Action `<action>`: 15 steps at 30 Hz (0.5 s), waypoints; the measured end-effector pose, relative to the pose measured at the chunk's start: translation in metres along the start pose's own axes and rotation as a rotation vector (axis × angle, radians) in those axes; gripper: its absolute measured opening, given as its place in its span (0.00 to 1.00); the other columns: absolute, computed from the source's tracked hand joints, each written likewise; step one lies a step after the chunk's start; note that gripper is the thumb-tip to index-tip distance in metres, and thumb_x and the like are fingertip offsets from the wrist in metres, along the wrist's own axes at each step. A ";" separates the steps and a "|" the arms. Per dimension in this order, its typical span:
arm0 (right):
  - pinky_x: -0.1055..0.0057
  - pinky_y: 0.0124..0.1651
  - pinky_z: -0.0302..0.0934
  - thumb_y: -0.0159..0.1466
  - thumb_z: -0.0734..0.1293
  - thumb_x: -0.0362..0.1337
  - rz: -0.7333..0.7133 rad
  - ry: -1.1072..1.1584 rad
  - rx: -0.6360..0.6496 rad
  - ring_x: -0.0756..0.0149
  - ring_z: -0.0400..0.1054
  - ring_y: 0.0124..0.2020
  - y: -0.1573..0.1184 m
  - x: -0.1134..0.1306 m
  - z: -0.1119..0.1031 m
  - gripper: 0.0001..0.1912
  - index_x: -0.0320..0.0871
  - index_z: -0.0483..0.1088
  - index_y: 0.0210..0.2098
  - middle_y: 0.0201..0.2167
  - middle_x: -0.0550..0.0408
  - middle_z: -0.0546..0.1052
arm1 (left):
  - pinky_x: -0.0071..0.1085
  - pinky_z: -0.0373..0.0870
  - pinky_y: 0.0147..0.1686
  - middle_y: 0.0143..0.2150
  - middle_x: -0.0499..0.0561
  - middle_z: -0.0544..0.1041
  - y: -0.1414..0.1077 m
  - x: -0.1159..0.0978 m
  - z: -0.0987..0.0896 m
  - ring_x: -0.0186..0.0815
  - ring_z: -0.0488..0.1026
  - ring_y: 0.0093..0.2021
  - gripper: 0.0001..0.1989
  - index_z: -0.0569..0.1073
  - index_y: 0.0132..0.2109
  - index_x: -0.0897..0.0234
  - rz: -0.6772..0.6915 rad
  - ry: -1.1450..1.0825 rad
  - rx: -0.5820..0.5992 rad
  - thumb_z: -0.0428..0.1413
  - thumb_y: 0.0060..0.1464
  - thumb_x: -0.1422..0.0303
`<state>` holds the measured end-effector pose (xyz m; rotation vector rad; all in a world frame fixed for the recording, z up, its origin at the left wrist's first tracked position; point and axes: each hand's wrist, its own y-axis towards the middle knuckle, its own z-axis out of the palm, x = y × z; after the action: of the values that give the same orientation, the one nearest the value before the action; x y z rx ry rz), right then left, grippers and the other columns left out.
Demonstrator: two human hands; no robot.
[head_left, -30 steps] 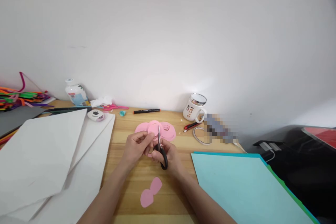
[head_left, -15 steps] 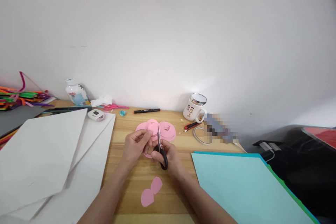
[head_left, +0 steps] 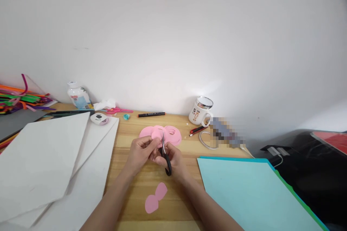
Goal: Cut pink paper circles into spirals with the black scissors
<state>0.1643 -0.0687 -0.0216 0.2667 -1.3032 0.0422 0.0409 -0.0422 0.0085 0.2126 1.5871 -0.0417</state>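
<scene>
My left hand [head_left: 141, 152] pinches a small round piece of pink paper [head_left: 156, 134] by its lower edge. In my right hand [head_left: 172, 158] are black-handled scissors [head_left: 168, 165], their blades pointing away from me at the paper's right side. How far the blades are into the paper I cannot tell. Behind my hands lie several pink paper rounds [head_left: 175, 137], partly covered by the held piece. Nearer to me, a pink paper cutout of two joined petal shapes [head_left: 151, 204] rests on the wooden table [head_left: 130, 195].
White boards [head_left: 40, 158] are stacked at left, with a white correction-tape-like device [head_left: 99, 118] on top. Light blue sheets [head_left: 244, 187] lie at right. Along the wall stand a bottle [head_left: 80, 95] and a mug [head_left: 200, 112]; a black marker [head_left: 151, 114] and pink scissors [head_left: 119, 110] lie there too.
The held pink paper has shifted slightly down and tilted, and its top edge looks different. The scissors' blades have moved slightly left and down with it. Both hands keep their holds.
</scene>
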 end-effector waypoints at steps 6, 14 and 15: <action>0.73 0.28 0.54 0.47 0.73 0.43 0.006 0.028 0.010 0.69 0.59 0.23 0.001 0.001 0.000 0.18 0.44 0.62 0.27 0.22 0.60 0.67 | 0.21 0.55 0.14 0.11 0.42 0.64 0.000 -0.003 0.000 0.25 0.60 0.13 0.18 0.64 0.16 0.66 -0.008 0.022 0.017 0.55 0.48 0.62; 0.73 0.28 0.55 0.48 0.72 0.44 -0.007 -0.010 0.013 0.68 0.60 0.24 0.000 0.001 -0.001 0.17 0.43 0.64 0.30 0.21 0.59 0.68 | 0.21 0.56 0.15 0.11 0.42 0.63 0.000 -0.001 0.001 0.25 0.60 0.13 0.18 0.66 0.17 0.66 0.014 0.033 0.013 0.55 0.49 0.61; 0.73 0.27 0.54 0.48 0.72 0.44 -0.009 -0.021 0.011 0.68 0.60 0.24 0.000 0.001 -0.001 0.17 0.43 0.64 0.30 0.22 0.59 0.68 | 0.21 0.56 0.14 0.11 0.41 0.62 0.000 0.000 0.001 0.25 0.59 0.13 0.17 0.66 0.18 0.65 0.018 0.025 0.012 0.55 0.49 0.61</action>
<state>0.1656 -0.0683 -0.0207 0.2827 -1.3234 0.0393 0.0415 -0.0425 0.0087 0.2373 1.6098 -0.0348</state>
